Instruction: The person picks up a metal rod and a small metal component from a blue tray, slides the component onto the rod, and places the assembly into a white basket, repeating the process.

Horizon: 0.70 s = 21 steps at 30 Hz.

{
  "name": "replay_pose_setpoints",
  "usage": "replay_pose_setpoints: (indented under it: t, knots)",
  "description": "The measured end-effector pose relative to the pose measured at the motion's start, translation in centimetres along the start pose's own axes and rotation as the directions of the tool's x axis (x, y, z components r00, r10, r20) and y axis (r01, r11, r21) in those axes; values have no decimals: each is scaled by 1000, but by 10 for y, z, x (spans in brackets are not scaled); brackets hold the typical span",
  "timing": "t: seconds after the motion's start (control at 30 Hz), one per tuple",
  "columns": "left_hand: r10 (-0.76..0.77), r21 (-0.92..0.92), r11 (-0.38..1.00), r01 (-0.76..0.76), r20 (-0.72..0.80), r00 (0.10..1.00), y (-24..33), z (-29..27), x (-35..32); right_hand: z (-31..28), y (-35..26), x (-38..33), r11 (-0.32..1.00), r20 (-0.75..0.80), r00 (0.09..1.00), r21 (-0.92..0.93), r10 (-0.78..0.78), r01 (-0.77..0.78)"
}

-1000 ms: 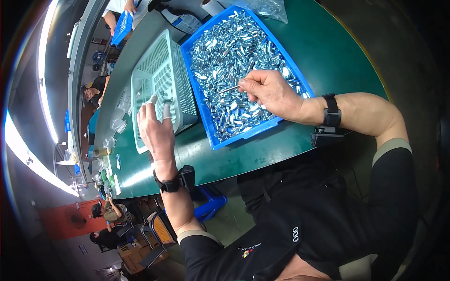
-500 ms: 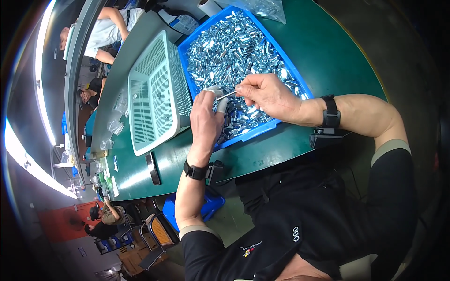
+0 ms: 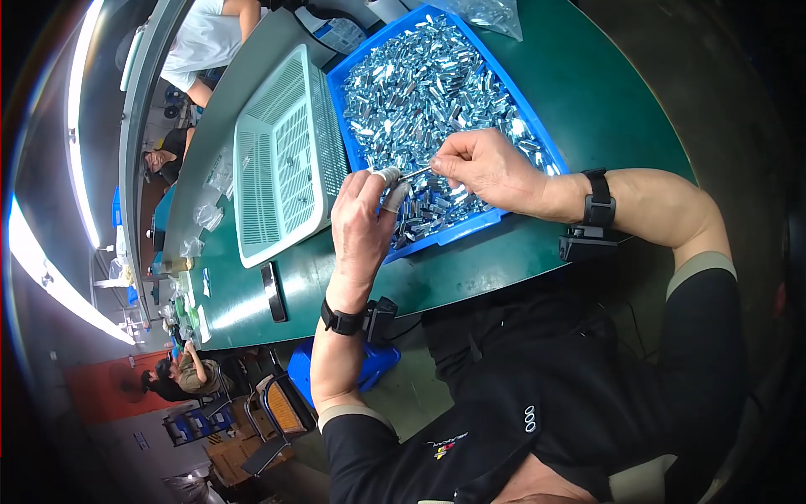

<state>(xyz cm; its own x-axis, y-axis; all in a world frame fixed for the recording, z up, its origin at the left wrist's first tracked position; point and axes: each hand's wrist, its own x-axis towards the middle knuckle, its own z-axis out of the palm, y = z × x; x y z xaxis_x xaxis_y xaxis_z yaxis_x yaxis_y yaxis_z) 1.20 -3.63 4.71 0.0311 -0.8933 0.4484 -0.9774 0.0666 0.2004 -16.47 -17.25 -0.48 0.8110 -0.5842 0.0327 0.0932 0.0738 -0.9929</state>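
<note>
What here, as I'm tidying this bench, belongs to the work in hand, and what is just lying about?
Likely in the job:
metal rod, in the right hand
metal parts
blue tray
green basket

Apparently lying about:
black strip
clear bag
small bags at left

Blue stool (image 3: pixel 379 363) near a chair (image 3: pixel 283 408)

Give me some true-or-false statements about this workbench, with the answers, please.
1. The blue tray holds many small shiny metal parts. True.
2. Neither of the person's hands holds anything. False: the right hand pinches a thin metal piece.
3. The left hand wears white finger covers. True.
4. The work surface is white. False: the table is green.
5. The pale green basket stands to the left of the tray. True.
</note>
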Motion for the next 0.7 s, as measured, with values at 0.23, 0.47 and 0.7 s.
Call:
replay_pose_setpoints:
  t: [0.23,0.47,0.7]
  knots:
    - [186,93,977,-192,63,980,12,-5,10,0,2,-1,999,32,999,-36,-2,3]
    - [171,27,984,-174,71,983,20,1,9,-1,-5,-3,998,140,989,-62,40,-32]
    - [134,164,977,-133,5,991,-5,-28,2,1,-4,-4,1000,2,1000,-11,-12,12]
